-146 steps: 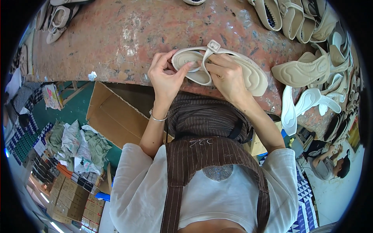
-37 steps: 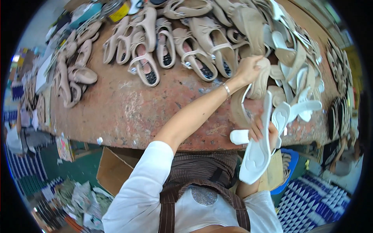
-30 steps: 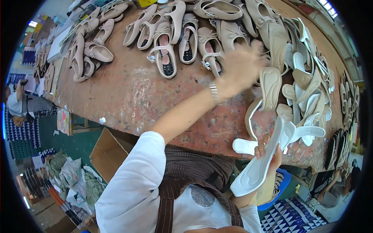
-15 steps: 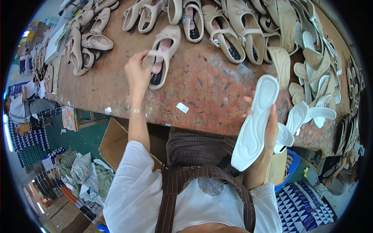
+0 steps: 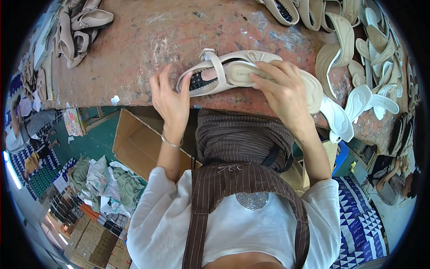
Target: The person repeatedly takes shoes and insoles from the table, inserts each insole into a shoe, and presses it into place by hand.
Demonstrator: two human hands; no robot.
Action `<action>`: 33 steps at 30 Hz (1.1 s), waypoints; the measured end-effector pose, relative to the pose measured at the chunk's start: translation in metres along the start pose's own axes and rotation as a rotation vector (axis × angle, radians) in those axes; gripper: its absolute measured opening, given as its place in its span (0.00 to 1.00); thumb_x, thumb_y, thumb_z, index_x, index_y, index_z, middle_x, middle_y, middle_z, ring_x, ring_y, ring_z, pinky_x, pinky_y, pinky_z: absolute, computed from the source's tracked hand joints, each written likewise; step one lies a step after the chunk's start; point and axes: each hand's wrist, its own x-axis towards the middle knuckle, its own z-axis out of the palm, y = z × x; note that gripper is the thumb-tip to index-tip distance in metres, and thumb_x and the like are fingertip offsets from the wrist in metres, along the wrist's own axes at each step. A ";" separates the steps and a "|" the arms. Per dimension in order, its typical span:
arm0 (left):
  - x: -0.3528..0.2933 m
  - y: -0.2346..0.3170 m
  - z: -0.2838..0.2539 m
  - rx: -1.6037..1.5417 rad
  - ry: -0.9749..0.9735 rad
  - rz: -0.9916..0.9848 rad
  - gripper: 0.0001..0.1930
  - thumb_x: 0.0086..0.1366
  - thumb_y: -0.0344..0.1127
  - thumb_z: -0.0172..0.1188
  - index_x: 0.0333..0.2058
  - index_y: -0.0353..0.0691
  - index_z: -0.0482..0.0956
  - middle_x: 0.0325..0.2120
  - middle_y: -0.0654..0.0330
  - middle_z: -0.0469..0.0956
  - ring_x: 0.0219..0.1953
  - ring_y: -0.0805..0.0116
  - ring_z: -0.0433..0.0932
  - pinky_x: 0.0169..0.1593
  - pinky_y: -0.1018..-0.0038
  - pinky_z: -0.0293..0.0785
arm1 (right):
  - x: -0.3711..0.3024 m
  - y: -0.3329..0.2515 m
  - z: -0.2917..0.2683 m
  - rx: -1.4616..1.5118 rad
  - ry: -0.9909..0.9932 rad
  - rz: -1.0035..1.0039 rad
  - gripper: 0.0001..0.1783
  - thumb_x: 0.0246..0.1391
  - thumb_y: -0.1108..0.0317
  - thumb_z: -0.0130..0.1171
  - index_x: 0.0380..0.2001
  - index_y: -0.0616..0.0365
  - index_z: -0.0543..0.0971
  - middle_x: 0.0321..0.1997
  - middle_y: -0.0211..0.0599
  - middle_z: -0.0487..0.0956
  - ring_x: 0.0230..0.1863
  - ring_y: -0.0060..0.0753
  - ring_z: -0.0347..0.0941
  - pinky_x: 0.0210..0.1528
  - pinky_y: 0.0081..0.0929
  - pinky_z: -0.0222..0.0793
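Observation:
A beige strapped shoe (image 5: 210, 87) lies crosswise near the table's front edge, heel to the left and toe to the right. Dark patterned lining shows inside its heel. My left hand (image 5: 171, 98) is at the heel, fingers apart, its thumb by the rim. My right hand (image 5: 286, 87) is closed on a beige insole (image 5: 239, 74), one end of which sits in the shoe's opening beside the strap. The insole's other end shows to the right of my hand. The hand covers its middle and part of the shoe's toe.
White insoles (image 5: 338, 119) hang over the table's front edge at right, beside a heap of beige and white insoles (image 5: 380, 62). More beige shoes stand at far left (image 5: 74, 36) and far right (image 5: 309, 13). A cardboard box (image 5: 134, 139) is below the table (image 5: 130, 58).
The insole went from upright in my right hand, white side showing, to the shoe's opening, beige side up. A shoe now lies crosswise near the front edge. My view has shifted.

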 end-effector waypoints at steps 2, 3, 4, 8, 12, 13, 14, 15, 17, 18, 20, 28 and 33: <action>-0.017 0.000 -0.002 -0.203 -0.088 -0.234 0.25 0.56 0.40 0.73 0.48 0.34 0.77 0.35 0.55 0.72 0.28 0.66 0.77 0.31 0.72 0.75 | 0.013 0.002 0.018 0.059 -0.034 -0.046 0.13 0.41 0.72 0.65 0.34 0.56 0.86 0.47 0.35 0.82 0.49 0.39 0.74 0.54 0.37 0.68; -0.023 0.000 -0.001 -0.316 -0.124 -0.346 0.24 0.57 0.39 0.73 0.48 0.32 0.77 0.34 0.56 0.71 0.26 0.71 0.76 0.28 0.75 0.74 | 0.019 0.002 0.028 0.126 -0.069 -0.080 0.12 0.41 0.72 0.65 0.33 0.56 0.86 0.46 0.34 0.82 0.49 0.38 0.75 0.54 0.37 0.68; -0.026 0.000 0.005 -0.570 -0.157 -0.476 0.25 0.56 0.35 0.74 0.49 0.29 0.76 0.36 0.58 0.71 0.29 0.74 0.76 0.29 0.76 0.76 | 0.025 0.003 0.037 0.187 -0.082 -0.116 0.09 0.41 0.73 0.64 0.30 0.58 0.85 0.43 0.36 0.82 0.48 0.39 0.76 0.53 0.37 0.69; -0.021 -0.008 0.024 -0.719 0.009 -0.310 0.26 0.51 0.29 0.76 0.49 0.28 0.78 0.40 0.59 0.70 0.33 0.75 0.77 0.33 0.80 0.80 | 0.043 -0.006 0.064 0.294 -0.166 -0.138 0.08 0.41 0.74 0.62 0.28 0.60 0.85 0.41 0.38 0.82 0.46 0.42 0.77 0.50 0.38 0.72; -0.011 -0.021 0.029 -0.769 -0.037 -0.285 0.26 0.50 0.29 0.77 0.48 0.28 0.79 0.41 0.61 0.70 0.33 0.76 0.76 0.33 0.81 0.79 | 0.057 -0.016 0.077 0.350 -0.173 -0.074 0.08 0.40 0.77 0.61 0.27 0.62 0.84 0.38 0.41 0.81 0.43 0.45 0.78 0.47 0.39 0.75; -0.010 -0.023 0.029 -0.798 -0.044 -0.261 0.25 0.51 0.29 0.77 0.48 0.29 0.79 0.41 0.61 0.70 0.33 0.77 0.76 0.32 0.81 0.78 | 0.060 -0.018 0.079 0.360 -0.201 -0.069 0.08 0.40 0.78 0.60 0.28 0.62 0.85 0.37 0.41 0.81 0.43 0.46 0.78 0.47 0.39 0.76; -0.010 -0.025 0.029 -0.838 -0.033 -0.281 0.24 0.51 0.29 0.77 0.47 0.29 0.80 0.41 0.61 0.71 0.33 0.78 0.75 0.30 0.82 0.77 | 0.061 -0.019 0.081 0.356 -0.222 -0.052 0.08 0.40 0.78 0.60 0.28 0.62 0.85 0.37 0.41 0.81 0.43 0.46 0.78 0.47 0.39 0.76; -0.010 -0.025 0.030 -0.838 -0.031 -0.290 0.24 0.51 0.29 0.77 0.47 0.29 0.80 0.41 0.61 0.71 0.33 0.78 0.75 0.30 0.82 0.77 | 0.063 -0.020 0.083 0.373 -0.200 -0.043 0.09 0.40 0.78 0.60 0.28 0.61 0.85 0.38 0.41 0.82 0.43 0.46 0.78 0.47 0.39 0.76; -0.009 -0.027 0.032 -0.856 -0.033 -0.318 0.23 0.51 0.29 0.77 0.45 0.29 0.81 0.39 0.62 0.71 0.31 0.79 0.74 0.28 0.83 0.75 | 0.064 -0.022 0.088 0.390 -0.193 -0.036 0.10 0.40 0.78 0.60 0.29 0.61 0.85 0.39 0.41 0.82 0.43 0.45 0.79 0.47 0.39 0.76; -0.009 -0.027 0.033 -0.850 -0.026 -0.322 0.23 0.51 0.29 0.77 0.45 0.29 0.81 0.39 0.62 0.71 0.31 0.79 0.74 0.28 0.83 0.75 | 0.064 -0.022 0.090 0.407 -0.169 -0.034 0.10 0.40 0.78 0.60 0.30 0.61 0.85 0.41 0.41 0.82 0.43 0.45 0.79 0.48 0.39 0.76; -0.007 -0.027 0.035 -0.849 -0.020 -0.332 0.22 0.51 0.29 0.77 0.44 0.29 0.82 0.37 0.62 0.72 0.29 0.79 0.73 0.28 0.84 0.74 | 0.062 -0.022 0.093 0.417 -0.153 -0.035 0.11 0.40 0.78 0.61 0.30 0.61 0.85 0.42 0.41 0.83 0.43 0.45 0.79 0.49 0.39 0.76; 0.000 -0.027 0.036 -0.753 -0.027 -0.363 0.14 0.51 0.26 0.75 0.37 0.29 0.83 0.28 0.66 0.74 0.24 0.82 0.71 0.25 0.82 0.69 | 0.057 -0.022 0.098 0.168 -0.274 -0.165 0.16 0.45 0.72 0.60 0.41 0.60 0.84 0.56 0.39 0.79 0.53 0.39 0.77 0.53 0.37 0.73; 0.007 -0.028 0.038 -0.785 -0.024 -0.453 0.07 0.56 0.24 0.70 0.33 0.29 0.83 0.23 0.65 0.75 0.20 0.84 0.70 0.22 0.81 0.67 | 0.061 -0.020 0.095 0.238 -0.427 -0.262 0.22 0.48 0.73 0.57 0.50 0.60 0.80 0.58 0.39 0.77 0.52 0.40 0.77 0.54 0.37 0.73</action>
